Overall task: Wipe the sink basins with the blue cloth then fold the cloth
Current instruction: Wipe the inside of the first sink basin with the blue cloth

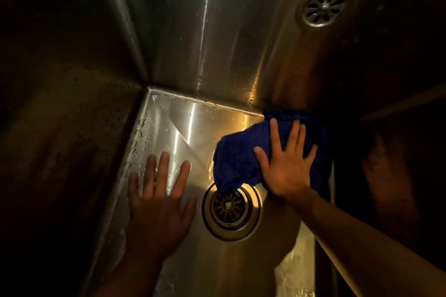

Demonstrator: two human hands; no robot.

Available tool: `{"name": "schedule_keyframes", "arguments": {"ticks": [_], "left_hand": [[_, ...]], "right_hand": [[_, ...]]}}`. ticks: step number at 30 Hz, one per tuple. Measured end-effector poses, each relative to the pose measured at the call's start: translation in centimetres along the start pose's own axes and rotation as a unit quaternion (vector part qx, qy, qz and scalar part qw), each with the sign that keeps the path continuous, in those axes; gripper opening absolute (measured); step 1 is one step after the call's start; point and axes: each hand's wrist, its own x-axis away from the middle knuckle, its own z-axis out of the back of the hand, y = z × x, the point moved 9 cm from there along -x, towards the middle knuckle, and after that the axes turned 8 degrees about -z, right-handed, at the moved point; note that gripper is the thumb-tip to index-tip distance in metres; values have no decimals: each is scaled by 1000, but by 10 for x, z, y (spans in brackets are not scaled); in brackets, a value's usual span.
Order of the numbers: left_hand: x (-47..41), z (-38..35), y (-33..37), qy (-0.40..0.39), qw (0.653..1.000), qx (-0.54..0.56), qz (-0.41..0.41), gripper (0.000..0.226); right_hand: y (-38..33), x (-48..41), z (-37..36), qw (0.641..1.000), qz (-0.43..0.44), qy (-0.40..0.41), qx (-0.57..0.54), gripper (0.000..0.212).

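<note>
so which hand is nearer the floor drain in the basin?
Right. The right hand presses the blue cloth just above and right of the floor drain, with the cloth's corner overlapping its rim. The left hand lies flat, fingers spread, to the drain's left.

the right hand (287,166) lies flat, fingers spread, on the bunched blue cloth (239,161), pressing it against the right wall of the steel sink basin (169,123). the cloth's lower edge hangs over the rim of the floor drain (229,210). the left hand (156,205) rests open on the wet floor, left of the drain. an overflow grille (323,6) sits high on the right wall.
</note>
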Motion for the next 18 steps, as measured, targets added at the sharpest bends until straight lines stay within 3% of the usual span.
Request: {"name": "schedule_keyframes", "arguments": {"ticks": [18], "left_hand": [[4,6,-9,78,992,76,58,75]], "right_hand": [[-183,20,-3,994,30,-26,-105,75]]}}
